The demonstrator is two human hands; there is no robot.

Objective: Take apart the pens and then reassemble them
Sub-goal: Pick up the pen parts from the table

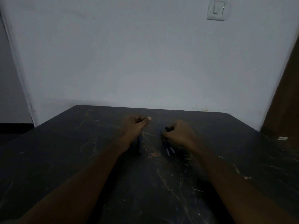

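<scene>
Head view: left hand (135,126) and right hand (180,134) each clench dark pens (168,151) inside curled fingers (172,126).

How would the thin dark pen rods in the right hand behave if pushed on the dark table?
The thin dark pen rods look straight, so they are probably stiff. They are slim, so likely light. On the dark marble-patterned table they may roll once the right hand lets go.

text: none readable | pens (168,151): too dark and small to tell | wall switch (216,8): no legible marking
</scene>
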